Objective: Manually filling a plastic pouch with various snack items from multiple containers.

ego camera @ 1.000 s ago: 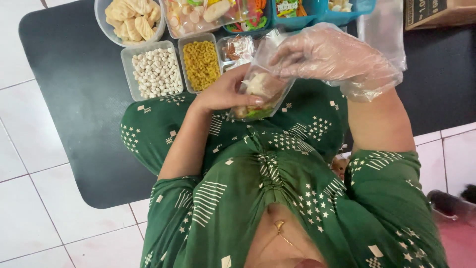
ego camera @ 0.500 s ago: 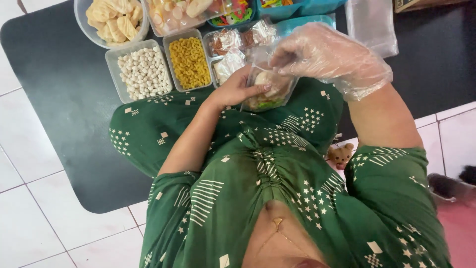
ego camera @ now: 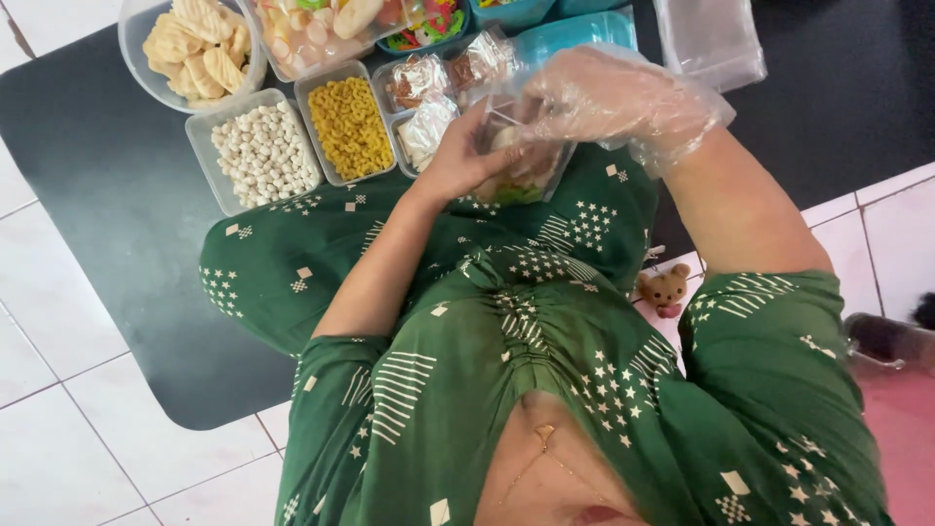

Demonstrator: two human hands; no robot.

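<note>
White-tiled floor with a black mat [ego camera: 117, 224] laid across it; the person sits at the mat's near edge, open snack tubs ranged at 11 to 12 o'clock. Tub of white pellets [ego camera: 261, 151], tub of yellow curls [ego camera: 351, 127], round tub of pale crackers [ego camera: 195, 54], wrapped sweets [ego camera: 424, 97], and a stack of clear bags [ego camera: 711, 39] at 1 o'clock. A small toy bear [ego camera: 665, 289] lies on the tile at 3 o'clock. Over the lap, the bare left hand [ego camera: 453, 156] cups a clear plastic pouch [ego camera: 521, 161] from its 9 o'clock side, fingers curled onto the film. The gloved right hand [ego camera: 609, 97] reaches in at the pouch mouth; whether it pinches anything cannot be told. The pouch appears light, limp and slippery, its contents brittle; best held by the upper film and supported beneath. Long axis roughly upright, mouth toward 12 o'clock.
</note>
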